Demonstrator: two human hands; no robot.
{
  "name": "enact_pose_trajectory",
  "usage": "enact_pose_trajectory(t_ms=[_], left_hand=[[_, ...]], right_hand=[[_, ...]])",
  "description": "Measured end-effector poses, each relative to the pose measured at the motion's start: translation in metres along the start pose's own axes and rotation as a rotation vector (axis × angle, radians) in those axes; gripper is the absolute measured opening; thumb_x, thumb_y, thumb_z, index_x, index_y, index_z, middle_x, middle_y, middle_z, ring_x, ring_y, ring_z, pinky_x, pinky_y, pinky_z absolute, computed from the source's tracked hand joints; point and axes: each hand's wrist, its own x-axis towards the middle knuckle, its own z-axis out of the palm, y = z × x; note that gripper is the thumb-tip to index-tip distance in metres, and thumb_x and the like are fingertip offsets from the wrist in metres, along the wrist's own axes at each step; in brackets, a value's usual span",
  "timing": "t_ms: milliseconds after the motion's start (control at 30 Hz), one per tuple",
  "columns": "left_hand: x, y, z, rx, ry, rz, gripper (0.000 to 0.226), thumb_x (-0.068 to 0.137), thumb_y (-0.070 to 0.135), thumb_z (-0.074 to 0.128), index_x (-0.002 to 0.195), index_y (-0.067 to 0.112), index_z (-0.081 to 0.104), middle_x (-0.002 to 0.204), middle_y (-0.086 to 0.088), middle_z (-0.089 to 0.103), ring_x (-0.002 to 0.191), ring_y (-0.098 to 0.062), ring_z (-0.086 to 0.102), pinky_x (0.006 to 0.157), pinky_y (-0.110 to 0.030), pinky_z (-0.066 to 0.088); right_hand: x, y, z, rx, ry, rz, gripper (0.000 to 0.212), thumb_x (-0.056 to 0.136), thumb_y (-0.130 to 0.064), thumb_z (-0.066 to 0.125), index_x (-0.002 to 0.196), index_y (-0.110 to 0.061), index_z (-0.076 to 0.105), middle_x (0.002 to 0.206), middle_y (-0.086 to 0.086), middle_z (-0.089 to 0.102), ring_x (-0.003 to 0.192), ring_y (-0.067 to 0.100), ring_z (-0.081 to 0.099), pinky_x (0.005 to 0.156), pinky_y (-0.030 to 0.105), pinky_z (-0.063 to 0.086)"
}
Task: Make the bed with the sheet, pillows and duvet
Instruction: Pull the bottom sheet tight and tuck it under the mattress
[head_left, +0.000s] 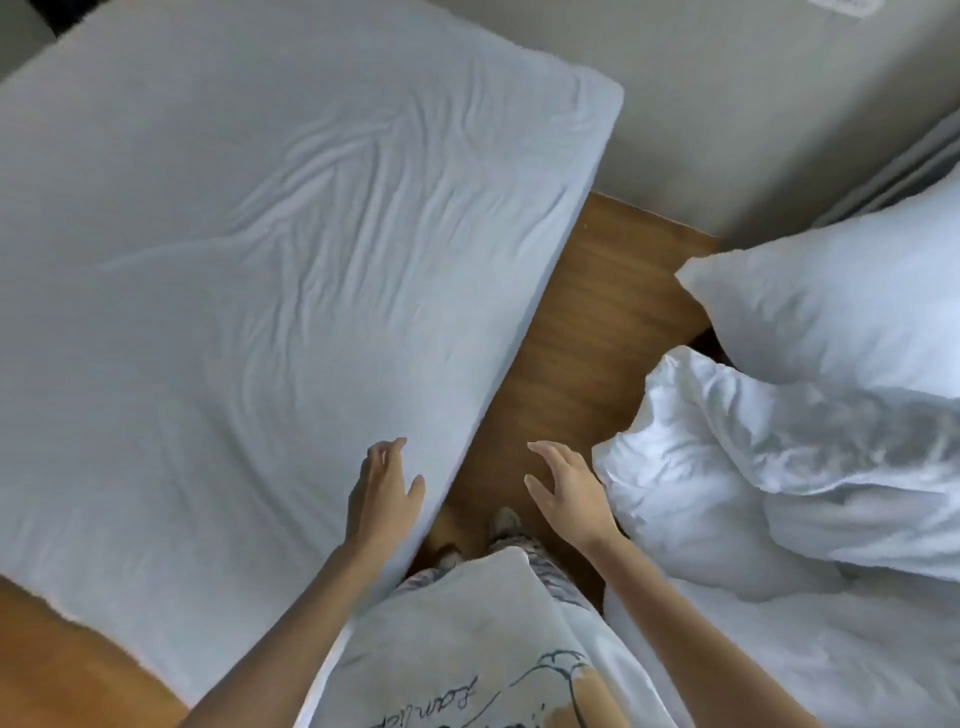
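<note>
A mattress covered by a white fitted sheet fills the left and centre of the view, with light wrinkles across its middle. My left hand hovers open over the sheet's near right edge, fingers relaxed. My right hand is open in the air above the wooden floor, holding nothing. To the right a white pillow lies on top of a crumpled white duvet, which is heaped on a second bed.
A strip of wooden floor runs between the two beds, and I stand on it. A grey wall closes the far end. More floor shows at the lower left corner.
</note>
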Motion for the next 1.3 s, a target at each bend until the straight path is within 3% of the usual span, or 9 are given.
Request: enact_pose_trajectory(t_ms=[200,367,600,733,900,1167,1300], left_hand=[[-0.046,-0.022,0.012,-0.119,0.112,-0.348,0.05,0.096,0.024,0.052,0.142,0.014,0.038,0.146,-0.005,0.037,0.127,-0.021,0.046,0.089,-0.029,0.045],[-0.096,-0.041,0.04,-0.261,0.11,-0.62,0.048,0.097,0.025,0.05,0.142,0.014,0.039,0.147,-0.004,0.037,0.128,-0.021,0.045,0.098,-0.034,0.043],[-0.149,-0.093,0.073,-0.396,0.114,-0.81,0.044,0.098,0.03,0.05,0.138,0.014,0.045,0.141,-0.004,0.045,0.119,-0.02,0.052,0.096,-0.031,0.046],[-0.161,-0.133,0.08,-0.387,0.061,-0.817,0.043,0.098,0.027,0.05,0.138,0.016,0.044,0.142,-0.004,0.043,0.123,-0.017,0.05,0.094,-0.026,0.046],[-0.17,-0.174,0.069,-0.387,0.119,-0.908,0.041,0.097,0.028,0.053,0.136,0.017,0.047,0.139,-0.002,0.048,0.119,-0.014,0.054,0.091,-0.024,0.046],[-0.136,-0.232,0.067,-0.331,0.078,-1.034,0.039,0.098,0.03,0.048,0.136,0.019,0.046,0.134,-0.001,0.052,0.114,-0.013,0.057,0.089,-0.022,0.046],[-0.101,-0.273,0.07,-0.404,0.141,-1.136,0.038,0.098,0.03,0.049,0.134,0.018,0.048,0.132,-0.004,0.052,0.112,-0.017,0.058,0.09,-0.027,0.047]], right_hand=[[0.055,-0.009,0.016,-0.053,-0.283,-0.168,0.043,0.097,-0.03,0.053,0.139,-0.023,0.046,0.142,-0.004,0.048,0.13,0.014,0.044,0.101,0.025,0.04],[0.078,-0.017,0.046,-0.18,-0.511,-0.269,0.043,0.098,-0.032,0.05,0.14,-0.024,0.044,0.144,-0.004,0.046,0.131,0.014,0.043,0.102,0.027,0.041],[0.074,-0.05,0.11,-0.407,-0.756,-0.41,0.043,0.1,-0.031,0.045,0.143,-0.025,0.04,0.148,-0.005,0.041,0.135,0.014,0.038,0.103,0.027,0.039],[0.062,-0.074,0.145,-0.462,-0.821,-0.425,0.042,0.1,-0.031,0.044,0.142,-0.024,0.041,0.147,-0.005,0.042,0.133,0.013,0.04,0.103,0.026,0.039],[0.061,-0.114,0.176,-0.463,-0.873,-0.462,0.041,0.1,-0.032,0.046,0.14,-0.028,0.042,0.145,-0.007,0.042,0.12,0.009,0.051,0.099,0.023,0.043],[0.104,-0.15,0.235,-0.519,-0.945,-0.528,0.042,0.101,-0.035,0.042,0.143,-0.027,0.039,0.149,-0.009,0.038,0.134,0.009,0.038,0.106,0.023,0.035],[0.133,-0.167,0.287,-0.583,-0.965,-0.614,0.043,0.102,-0.034,0.04,0.143,-0.024,0.039,0.149,-0.007,0.039,0.135,0.011,0.037,0.107,0.025,0.035]])
